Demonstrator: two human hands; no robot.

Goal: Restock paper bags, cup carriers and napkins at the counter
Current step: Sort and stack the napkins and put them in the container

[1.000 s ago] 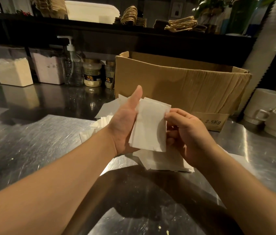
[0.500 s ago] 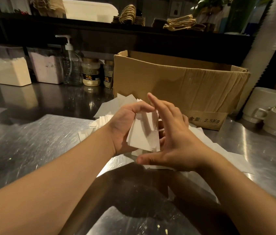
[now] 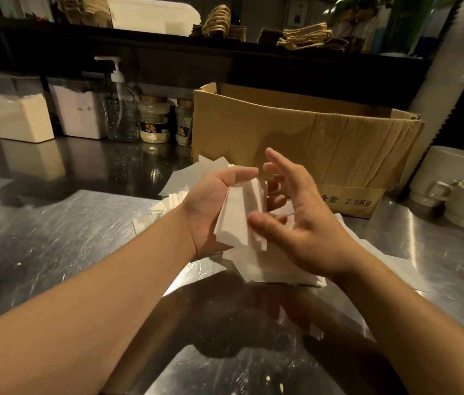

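Note:
My left hand (image 3: pixel 211 203) grips a small stack of white paper napkins (image 3: pixel 236 215), thumb curled over its top edge. My right hand (image 3: pixel 302 223) hovers just right of the stack, fingers spread and straight, thumb tip near the stack's lower edge. Beneath both hands more white napkins (image 3: pixel 276 269) lie loosely piled on the steel counter (image 3: pixel 54 238). Another fanned pile of napkins (image 3: pixel 168 203) shows behind my left wrist. An open brown cardboard box (image 3: pixel 296 138) stands right behind the hands.
White cups (image 3: pixel 447 178) stand stacked at the right edge. At the back left stand two powder tubs (image 3: pixel 20 115), a pump bottle (image 3: pixel 119 109) and two jars (image 3: pixel 154 118). A dark shelf above carries twine-wrapped bundles (image 3: pixel 305 38) and a white container (image 3: pixel 154 15).
My right hand let go of the napkin stack and opened its fingers beside it. My left thumb folded down over the stack, which now sits narrower and more upright in that hand.

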